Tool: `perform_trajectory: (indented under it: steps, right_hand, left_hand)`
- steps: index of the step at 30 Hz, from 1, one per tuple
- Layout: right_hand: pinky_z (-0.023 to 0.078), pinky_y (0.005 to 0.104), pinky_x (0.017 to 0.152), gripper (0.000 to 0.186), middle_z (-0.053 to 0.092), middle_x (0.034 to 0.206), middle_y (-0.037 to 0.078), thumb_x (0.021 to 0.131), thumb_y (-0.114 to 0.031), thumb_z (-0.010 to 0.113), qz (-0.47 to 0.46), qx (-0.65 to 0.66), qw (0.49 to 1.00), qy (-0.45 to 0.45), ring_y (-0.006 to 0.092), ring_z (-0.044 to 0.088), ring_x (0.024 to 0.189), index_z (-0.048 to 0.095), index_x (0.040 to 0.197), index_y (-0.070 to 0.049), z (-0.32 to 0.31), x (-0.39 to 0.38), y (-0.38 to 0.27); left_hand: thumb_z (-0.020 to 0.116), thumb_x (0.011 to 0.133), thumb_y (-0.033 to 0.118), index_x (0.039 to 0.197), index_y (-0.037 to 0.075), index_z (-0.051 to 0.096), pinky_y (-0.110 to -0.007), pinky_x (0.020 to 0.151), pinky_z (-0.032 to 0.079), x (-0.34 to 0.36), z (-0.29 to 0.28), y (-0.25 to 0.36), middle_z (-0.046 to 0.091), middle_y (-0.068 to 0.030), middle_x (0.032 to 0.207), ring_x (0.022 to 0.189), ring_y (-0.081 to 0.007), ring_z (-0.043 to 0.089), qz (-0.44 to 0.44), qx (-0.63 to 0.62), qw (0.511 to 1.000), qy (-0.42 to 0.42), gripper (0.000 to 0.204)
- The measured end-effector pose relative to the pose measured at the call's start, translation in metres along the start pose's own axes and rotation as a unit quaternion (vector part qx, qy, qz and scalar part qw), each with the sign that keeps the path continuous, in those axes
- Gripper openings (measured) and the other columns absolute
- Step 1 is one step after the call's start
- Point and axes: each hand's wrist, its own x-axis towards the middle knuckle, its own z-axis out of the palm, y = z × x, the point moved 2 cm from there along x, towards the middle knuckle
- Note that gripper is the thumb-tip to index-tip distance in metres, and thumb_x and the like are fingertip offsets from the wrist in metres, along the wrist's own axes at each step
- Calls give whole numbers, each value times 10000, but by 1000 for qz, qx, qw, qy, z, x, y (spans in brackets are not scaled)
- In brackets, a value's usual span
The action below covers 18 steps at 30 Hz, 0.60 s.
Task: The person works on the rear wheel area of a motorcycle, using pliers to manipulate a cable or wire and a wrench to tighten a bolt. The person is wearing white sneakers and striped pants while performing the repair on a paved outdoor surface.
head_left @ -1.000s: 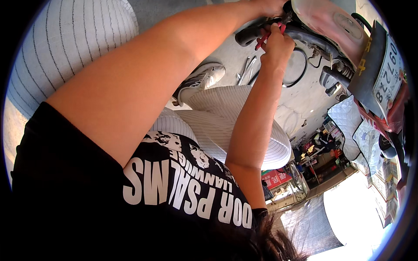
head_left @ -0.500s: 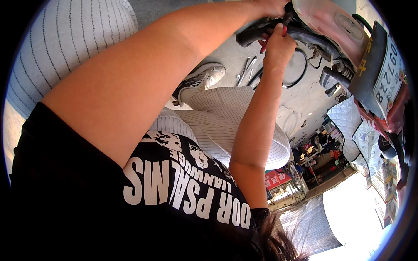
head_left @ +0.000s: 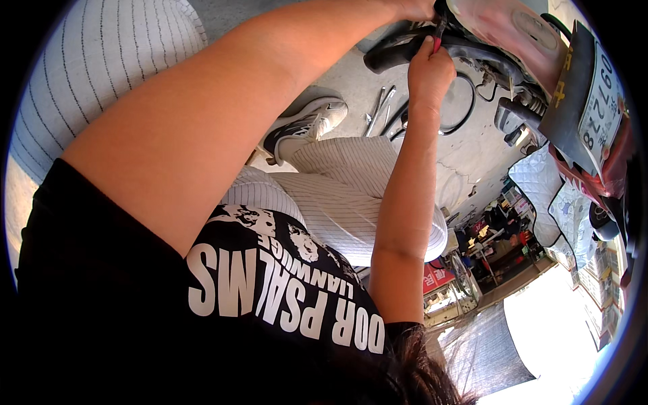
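Note:
My right hand (head_left: 432, 73) is closed around red-handled pliers (head_left: 437, 42), their dark jaws pointing up toward the rear of a motorbike. Most of the handles is hidden in my palm. At the top edge, my left hand (head_left: 417, 9) reaches to a dark part beside the pliers' tip; its fingers are cut off or hidden, so its grip does not show. The motorbike's faded reddish side panel (head_left: 509, 27) lies just right of both hands. Below the panel, close to my right hand, runs a thick black tube-like part (head_left: 395, 57).
Several metal tools (head_left: 379, 111) lie on the concrete floor near my shoe (head_left: 314, 121). A black hose loop (head_left: 472, 108) lies right of my right wrist. A black mudguard with a licence plate (head_left: 599, 108) juts out at right, above a quilted silver cover (head_left: 533, 182).
My right hand has turned slightly with the pliers, and its second red handle no longer shows. The right forearm has shifted a little to the right. My left hand has moved slightly up.

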Motion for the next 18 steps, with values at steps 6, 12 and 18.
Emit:
perform_trajectory:
  steps: [6,12,18]
  right_hand:
    - [475,476,658,370,596,750,261,909,-251,482,-74,-73,995,-3,432,587,700,570,733,63,1,7,19]
    - [482,469,638,342,588,776,243,910,-251,502,-133,-100,986,-4,419,588,704,560,754,48,-2,12,37]
    - [491,467,604,293,574,804,226,909,-215,515,-186,-98,978,-8,409,585,693,547,763,38,-5,19,45]
  left_hand:
    - [624,772,187,922,43,660,-357,657,480,6,1,-9,668,-160,814,709,-222,624,30,53,998,7,211]
    - [629,779,212,969,57,655,-351,719,483,4,3,0,673,-161,888,786,-230,634,-33,49,998,-4,246]
    - [643,779,228,1001,78,653,-340,794,472,10,4,-15,670,-151,976,895,-236,629,39,108,993,0,269]
